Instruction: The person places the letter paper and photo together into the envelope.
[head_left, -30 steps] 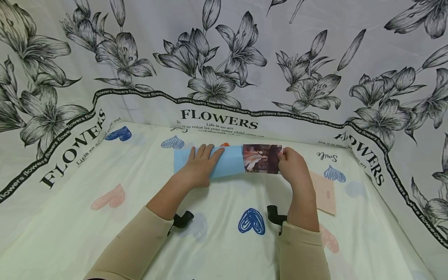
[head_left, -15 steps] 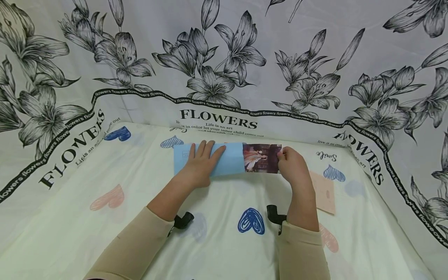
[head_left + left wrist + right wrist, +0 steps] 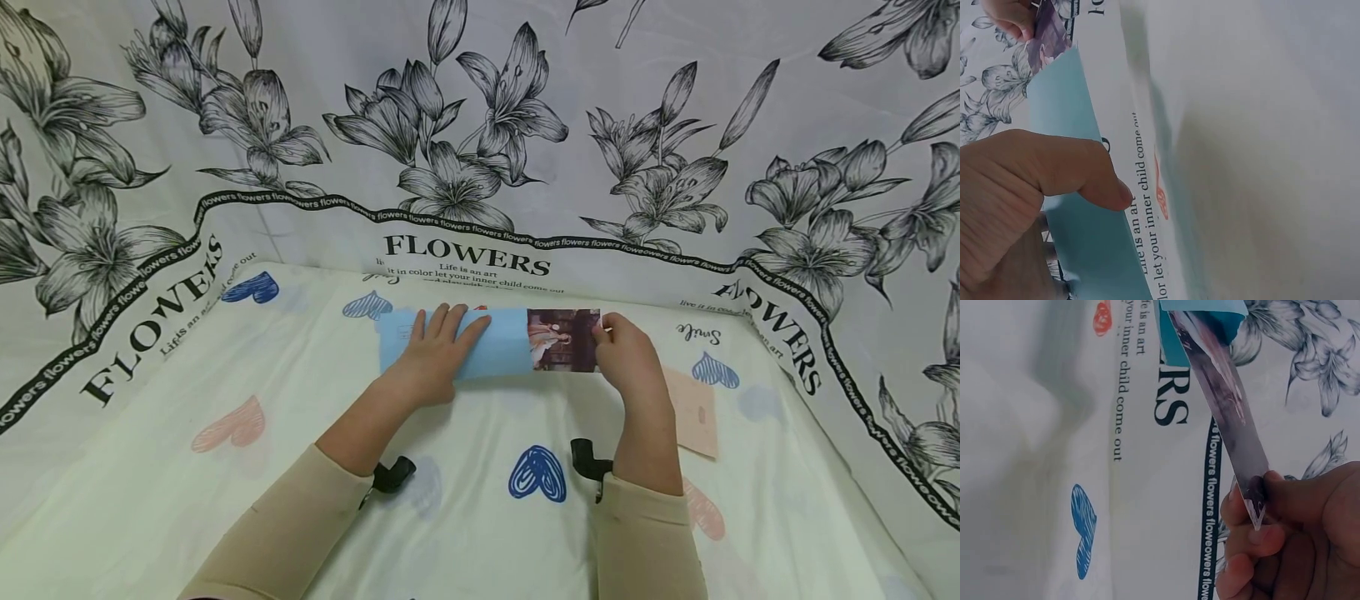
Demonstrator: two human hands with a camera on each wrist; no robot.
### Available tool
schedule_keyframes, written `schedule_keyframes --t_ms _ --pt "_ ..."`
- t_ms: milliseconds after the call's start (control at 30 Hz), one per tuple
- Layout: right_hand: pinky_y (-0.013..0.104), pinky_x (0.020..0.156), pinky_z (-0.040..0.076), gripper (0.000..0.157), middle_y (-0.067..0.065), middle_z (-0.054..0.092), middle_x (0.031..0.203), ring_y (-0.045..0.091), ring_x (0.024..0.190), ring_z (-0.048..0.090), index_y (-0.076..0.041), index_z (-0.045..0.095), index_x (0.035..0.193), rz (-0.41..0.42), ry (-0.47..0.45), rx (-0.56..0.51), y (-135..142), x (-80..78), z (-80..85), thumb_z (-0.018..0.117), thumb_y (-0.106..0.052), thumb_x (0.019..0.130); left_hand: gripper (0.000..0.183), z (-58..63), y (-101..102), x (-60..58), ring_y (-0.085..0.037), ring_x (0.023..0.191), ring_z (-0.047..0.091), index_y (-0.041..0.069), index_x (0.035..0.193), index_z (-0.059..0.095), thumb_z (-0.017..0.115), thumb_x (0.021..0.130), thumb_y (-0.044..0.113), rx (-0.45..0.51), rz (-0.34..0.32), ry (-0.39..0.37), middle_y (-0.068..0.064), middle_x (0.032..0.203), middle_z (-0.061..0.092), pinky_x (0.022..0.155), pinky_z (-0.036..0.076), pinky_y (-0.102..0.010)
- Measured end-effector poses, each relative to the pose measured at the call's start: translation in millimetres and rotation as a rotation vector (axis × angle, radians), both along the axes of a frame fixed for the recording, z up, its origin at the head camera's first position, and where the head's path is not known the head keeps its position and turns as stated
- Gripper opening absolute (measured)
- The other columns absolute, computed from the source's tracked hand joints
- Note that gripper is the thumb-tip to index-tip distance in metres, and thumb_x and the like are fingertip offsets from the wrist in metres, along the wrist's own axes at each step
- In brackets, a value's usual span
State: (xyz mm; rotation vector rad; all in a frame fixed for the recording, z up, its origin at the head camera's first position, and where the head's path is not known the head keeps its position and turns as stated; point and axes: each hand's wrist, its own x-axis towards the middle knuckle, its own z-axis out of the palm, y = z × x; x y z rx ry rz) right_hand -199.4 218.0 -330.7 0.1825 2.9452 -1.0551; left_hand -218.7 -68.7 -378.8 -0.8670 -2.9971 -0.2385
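Observation:
A light blue envelope is held in the air by my left hand, fingers spread over its face and thumb on its other side near the lower edge. My right hand pinches the right end of a dark photo card that shows a figure in pale pink clothing. The card's left part is hidden inside the envelope. In the right wrist view the envelope's mouth gapes around the card, with thumb and fingers gripping the card's far end.
Under the right forearm lies a pale pink envelope-like paper on the white cloth printed with hearts. Behind it hangs a curtain with black line-drawn flowers. Each wrist carries a black camera mount.
My left hand and the blue envelope have shifted slightly right, toward the photo card. A little less of the card shows outside the envelope. The right hand has hardly moved.

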Motion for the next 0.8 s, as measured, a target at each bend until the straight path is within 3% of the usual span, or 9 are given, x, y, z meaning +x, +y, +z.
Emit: schedule_keyframes --t_ms 800 --pt "0.048 0.083 0.05 0.042 0.021 0.064 0.118 0.033 0.098 0.062 0.0 0.049 0.145 -0.032 0.024 0.016 -4.6 -0.4 -0.6 0.041 -0.022 0.111 0.11 -0.8 4.6 1.6 -0.046 0.152 0.009 0.018 0.165 0.015 0.076 0.076 -0.002 -0.009 -0.039 0.017 -0.021 0.166 0.011 0.12 0.003 -0.065"
